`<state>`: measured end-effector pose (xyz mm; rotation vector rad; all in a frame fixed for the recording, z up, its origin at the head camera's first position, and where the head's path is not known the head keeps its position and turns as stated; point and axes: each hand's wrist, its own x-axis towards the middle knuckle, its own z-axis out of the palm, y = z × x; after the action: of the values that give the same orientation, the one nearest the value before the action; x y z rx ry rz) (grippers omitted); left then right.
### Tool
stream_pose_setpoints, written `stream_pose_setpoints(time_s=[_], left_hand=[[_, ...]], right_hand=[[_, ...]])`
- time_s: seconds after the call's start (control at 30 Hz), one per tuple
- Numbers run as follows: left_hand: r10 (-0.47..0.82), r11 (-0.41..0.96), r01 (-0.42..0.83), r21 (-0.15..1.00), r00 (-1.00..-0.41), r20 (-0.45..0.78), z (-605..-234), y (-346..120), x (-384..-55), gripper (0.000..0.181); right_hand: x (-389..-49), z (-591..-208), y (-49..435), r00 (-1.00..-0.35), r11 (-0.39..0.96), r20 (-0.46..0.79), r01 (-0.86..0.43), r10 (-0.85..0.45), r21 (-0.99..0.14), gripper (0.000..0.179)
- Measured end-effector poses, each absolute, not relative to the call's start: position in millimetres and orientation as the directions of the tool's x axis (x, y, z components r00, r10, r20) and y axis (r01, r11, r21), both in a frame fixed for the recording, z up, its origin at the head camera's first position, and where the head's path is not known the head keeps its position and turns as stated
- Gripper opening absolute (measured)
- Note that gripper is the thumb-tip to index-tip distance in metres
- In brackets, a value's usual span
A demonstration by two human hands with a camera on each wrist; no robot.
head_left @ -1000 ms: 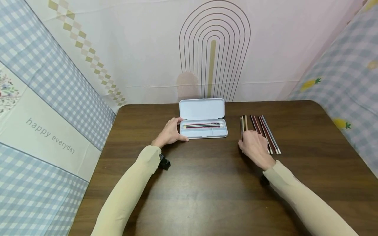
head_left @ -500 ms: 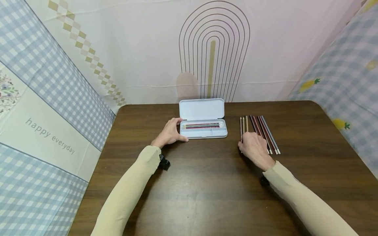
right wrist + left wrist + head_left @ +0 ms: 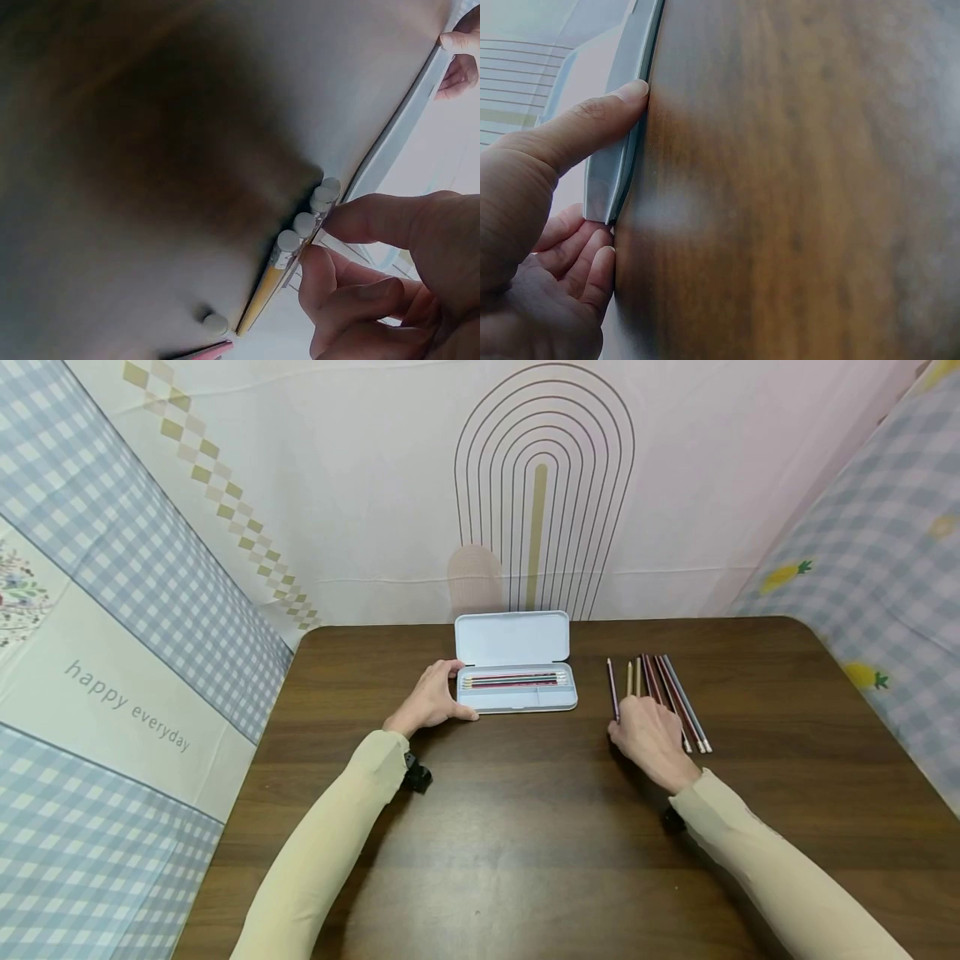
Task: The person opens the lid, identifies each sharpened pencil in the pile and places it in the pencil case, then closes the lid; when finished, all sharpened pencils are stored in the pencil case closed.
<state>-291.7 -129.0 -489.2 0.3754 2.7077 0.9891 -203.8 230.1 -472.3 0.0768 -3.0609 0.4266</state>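
A pale blue pencil case point(image 3: 498, 698) lies with its lid point(image 3: 512, 639) raised, and several pencils point(image 3: 514, 680) rest in its rear compartment. My left hand point(image 3: 430, 695) holds the case's left end, its thumb point(image 3: 611, 120) against the front edge and its fingers curled around the end. To the right, my right hand point(image 3: 648, 735) pinches pencils near their white eraser ends; how many it holds is hard to tell. A dark pencil point(image 3: 612, 685) juts out leftmost from under that hand, apart from two tan pencils point(image 3: 630, 678). Erasers point(image 3: 304, 224) sit beside the thumb point(image 3: 375, 217) in the right wrist view.
Dark red and grey pencils point(image 3: 679, 700) lie side by side just right of my right hand. All of this stands on a brown wooden table point(image 3: 525, 843). A patterned cloth point(image 3: 375, 502) hangs behind the table's rear edge, with checked cloth on both sides.
Under my right hand, the leftmost pencil has tilted away to the left, while the tan pencils have shifted right toward the red ones. My left hand and the case stay put.
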Motion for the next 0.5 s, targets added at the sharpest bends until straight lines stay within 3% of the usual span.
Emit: stream_pose_setpoints(time_s=[0.5], left_hand=[[0.317, 0.746, 0.164, 0.646, -0.940, -0.127, -490.5, -128.7, -293.1, 0.098]], right_hand=[[-208.1, -472.9, 233.5, -1.000, 0.940, -0.014, -0.007, -0.013, -0.341, 0.035]])
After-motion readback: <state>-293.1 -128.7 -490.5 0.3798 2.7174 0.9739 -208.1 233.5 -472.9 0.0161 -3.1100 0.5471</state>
